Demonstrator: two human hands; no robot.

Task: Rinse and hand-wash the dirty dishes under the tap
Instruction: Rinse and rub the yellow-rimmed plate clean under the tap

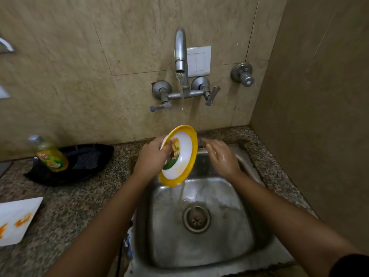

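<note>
We are in the rinsing step. Our left hand (pixel 151 156) grips the plate (pixel 185 154) by its left rim. The thumb is curled over onto the printed face and the other fingers are behind it, out of sight. We hold the plate nearly upright, face turned toward us, above the back of the sink (pixel 199 246) and under the tap (pixel 180 56). The stream (pixel 182 92) drops behind the plate's top rim, and water runs off the bottom rim down toward the drain (pixel 196 218).

Our right hand (pixel 221 156) is wet and blurred, just to the right of the plate. Its fingers are loosely spread and hold nothing; we cannot tell whether the fingertips touch the rim.

As we judge it, the next move is to bring the right hand onto the plate's face and rub it. Meanwhile the left hand should turn the plate so the stream reaches the whole face and rim. The wet rim will be slippery, so the left pinch must stay firm. A faint yellowish tinge low on the white may be residue; we cannot tell.

The sink holds a film of water running to the drain. On the counter (pixel 69 206) to the left, a black tray (pixel 93 152) holds a bottle (pixel 51 156) of yellow-green dish liquid lying on a slant, with a dark pad (pixel 87 159) beside it. A white dish (pixel 18 218) lies at the left edge with orange marks on it. We cannot tell whether these are print or food; if it is dirty, it likely comes next.
</note>
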